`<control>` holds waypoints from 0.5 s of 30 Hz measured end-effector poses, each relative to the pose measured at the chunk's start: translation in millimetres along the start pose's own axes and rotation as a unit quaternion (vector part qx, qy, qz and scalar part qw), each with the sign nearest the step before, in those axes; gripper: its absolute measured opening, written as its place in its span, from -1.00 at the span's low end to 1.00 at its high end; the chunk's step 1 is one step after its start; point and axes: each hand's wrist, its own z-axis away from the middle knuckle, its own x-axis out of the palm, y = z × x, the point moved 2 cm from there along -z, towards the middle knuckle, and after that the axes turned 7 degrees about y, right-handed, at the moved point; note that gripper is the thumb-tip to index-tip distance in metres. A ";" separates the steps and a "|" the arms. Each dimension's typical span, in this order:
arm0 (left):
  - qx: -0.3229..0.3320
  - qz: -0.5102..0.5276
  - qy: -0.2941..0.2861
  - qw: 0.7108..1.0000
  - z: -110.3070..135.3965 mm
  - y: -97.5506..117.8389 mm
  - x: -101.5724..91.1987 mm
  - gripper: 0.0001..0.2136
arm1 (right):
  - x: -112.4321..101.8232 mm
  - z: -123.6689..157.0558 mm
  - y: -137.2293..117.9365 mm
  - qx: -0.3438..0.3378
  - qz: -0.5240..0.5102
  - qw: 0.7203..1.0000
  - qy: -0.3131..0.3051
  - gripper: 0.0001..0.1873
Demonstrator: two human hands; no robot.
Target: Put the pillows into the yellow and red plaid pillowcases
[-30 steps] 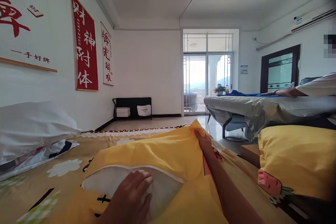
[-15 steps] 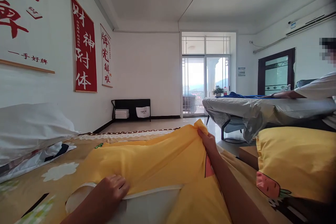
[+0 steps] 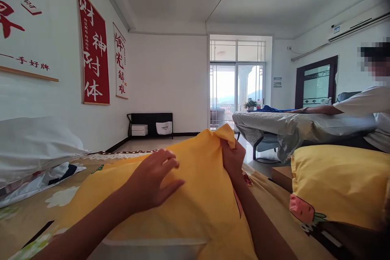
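Note:
In front of me a yellow pillowcase (image 3: 195, 162) spreads over the patterned bedding. My right hand (image 3: 234, 154) is closed on its far right corner and holds it raised, with a fold of cloth standing above the fingers. Over the middle of the cloth hovers my left hand (image 3: 155, 180), fingers apart and holding nothing; whether it brushes the fabric I cannot tell. Along the near side, a pale flat item with a whitish edge (image 3: 155, 242) shows under the yellow fabric.
A plump yellow pillow with a carrot print (image 3: 341, 187) rests at the right, beside a brown box (image 3: 282, 178). White fabric (image 3: 36, 146) is heaped at the left. Beyond, a person in a white sleeve (image 3: 359, 101) reaches over a plastic-covered table (image 3: 304, 124).
My left hand has let go of the near edge and moved up and right over the cloth, opening. My right hand has lifted the corner slightly higher and leftward.

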 end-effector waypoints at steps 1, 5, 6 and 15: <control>-0.031 -0.006 0.049 0.998 -25.2 -0.7 3.9 -0.64 | 3.5 7.1 -6.9 -0.028 -0.001 0.999 0.020 -0.64; -0.114 0.102 -0.090 0.984 -95.4 -0.2 46.9 -0.43 | 6.3 18.3 -19.0 -0.084 -0.002 0.994 0.074 -0.66; -0.120 0.135 -0.141 0.973 -102.7 1.4 58.8 -0.52 | 4.5 16.6 -19.9 -0.086 -0.002 0.993 0.080 -0.64; -0.203 0.049 -0.013 0.978 -105.6 -53.2 77.1 -0.59 | -13.0 19.1 -10.9 0.026 0.052 0.941 -0.333 -0.43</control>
